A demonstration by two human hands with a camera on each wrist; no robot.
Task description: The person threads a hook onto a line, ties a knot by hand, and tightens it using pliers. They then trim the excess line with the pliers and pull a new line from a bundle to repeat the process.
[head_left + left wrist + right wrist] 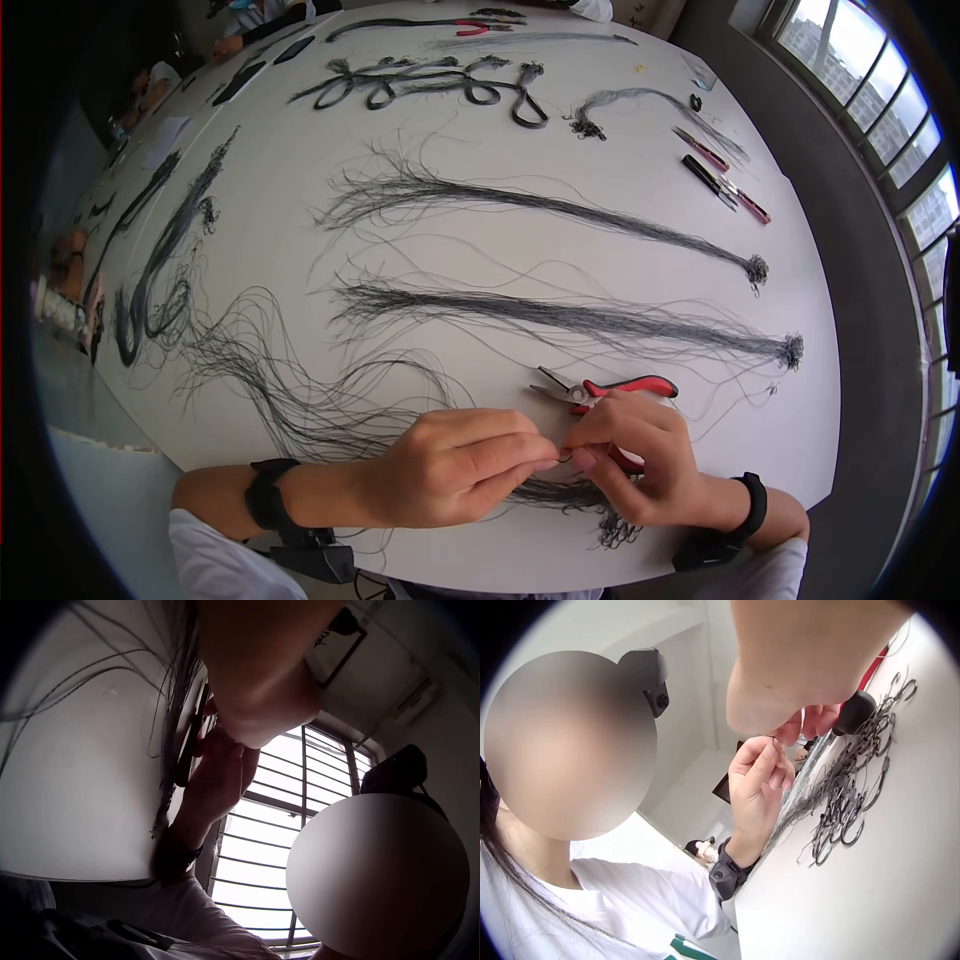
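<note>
Pliers' handles [640,420] largely behind right hand [640,465] (head view)

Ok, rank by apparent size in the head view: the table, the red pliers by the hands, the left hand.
1. Table, far the largest.
2. Left hand.
3. Red pliers, partly hidden by the right hand, so its rank under the left hand is unsure.

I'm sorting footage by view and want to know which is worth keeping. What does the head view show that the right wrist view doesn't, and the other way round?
Only the head view: the whole white table, the long line bundles laid across it, spare pliers at the far right, windows, and the right hand from above.

Only the right wrist view: a close tangle of hooks on the table, and the person's white shirt.

Both: the left hand pinching a fine line or hook, and the red-handled pliers in the right hand.
</note>
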